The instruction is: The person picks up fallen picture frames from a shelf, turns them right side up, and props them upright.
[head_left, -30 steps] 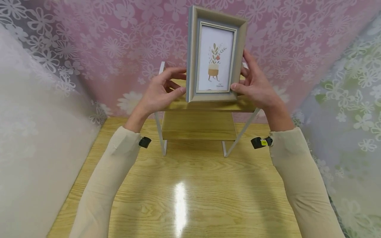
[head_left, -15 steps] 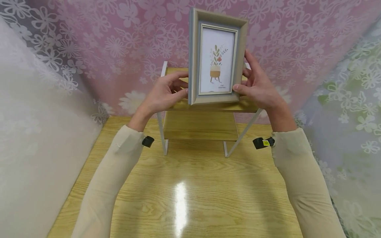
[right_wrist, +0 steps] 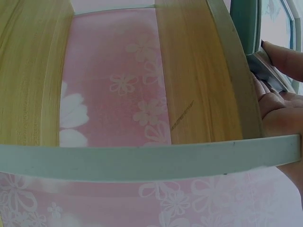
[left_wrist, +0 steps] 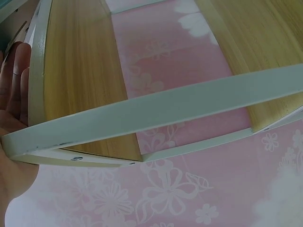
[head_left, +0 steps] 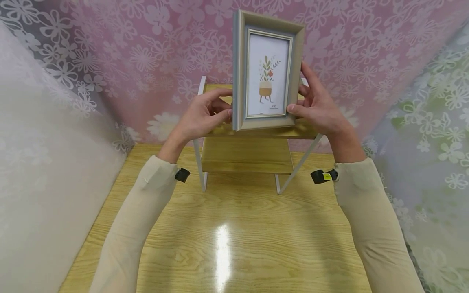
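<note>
A: Starting at the left, what worries you?

B: The left hand (head_left: pixel 203 113). Its fingertips meet the left edge of the picture frame (head_left: pixel 268 75) and partly vanish there, so I can't tell whether they grip it or merely touch it. If they only touch, I'd expect that side to swing or dip.

A: And the frame itself?

B: It's between both hands, print facing the wearer, near upright with a slight lean, over the top of the shelf unit (head_left: pixel 247 154). Whether its bottom edge touches the board I can't tell. If it's held clear, a slack grip could drop it; if it's perched near the front, it could topple forward.

A: On the right?

B: The right hand (head_left: pixel 316 105) looks surer: it pinches the frame, thumb on the front near the lower corner, fingers round the side. That hold is low, though, so the top might tip back.

A: How do the hands lie?

B: Left: fingers bent, thumb beneath them with a gap between. Right: forefinger reaching up the edge, thumb across the front. Both arms stretch forward.
</note>
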Available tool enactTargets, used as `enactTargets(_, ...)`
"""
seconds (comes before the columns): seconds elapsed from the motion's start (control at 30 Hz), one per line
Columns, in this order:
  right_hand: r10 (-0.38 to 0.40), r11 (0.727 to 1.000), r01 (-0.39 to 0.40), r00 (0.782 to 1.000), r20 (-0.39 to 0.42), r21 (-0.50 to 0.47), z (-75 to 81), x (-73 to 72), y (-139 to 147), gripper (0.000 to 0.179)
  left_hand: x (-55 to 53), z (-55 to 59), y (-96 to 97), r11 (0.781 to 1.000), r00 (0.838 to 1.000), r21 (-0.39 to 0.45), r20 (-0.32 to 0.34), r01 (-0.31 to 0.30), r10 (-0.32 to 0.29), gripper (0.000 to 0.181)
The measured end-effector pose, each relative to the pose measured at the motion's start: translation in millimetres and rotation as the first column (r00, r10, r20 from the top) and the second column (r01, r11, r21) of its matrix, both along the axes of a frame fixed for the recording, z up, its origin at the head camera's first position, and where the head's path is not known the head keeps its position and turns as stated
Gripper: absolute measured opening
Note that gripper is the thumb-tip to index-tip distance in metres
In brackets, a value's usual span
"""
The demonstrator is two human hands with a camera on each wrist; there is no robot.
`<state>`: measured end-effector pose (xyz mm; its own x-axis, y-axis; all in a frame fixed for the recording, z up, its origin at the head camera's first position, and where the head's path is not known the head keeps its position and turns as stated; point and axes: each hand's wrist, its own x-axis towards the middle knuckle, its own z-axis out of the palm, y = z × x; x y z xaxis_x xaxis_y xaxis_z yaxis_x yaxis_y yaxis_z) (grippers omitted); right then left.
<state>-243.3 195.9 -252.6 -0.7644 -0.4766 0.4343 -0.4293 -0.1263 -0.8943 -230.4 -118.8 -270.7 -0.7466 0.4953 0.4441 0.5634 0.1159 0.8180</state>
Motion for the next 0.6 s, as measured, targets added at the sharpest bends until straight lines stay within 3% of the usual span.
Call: enactTargets(0.6, 0.034, 0.999, -0.033, 0.999, 0.035, -0.030, -0.5, -1.2, 3.8, 0.094, -0.2, -1.3, -0.5, 0.999, 1.000, 0.023, 0.011, -0.027, 0.026, 0.039)
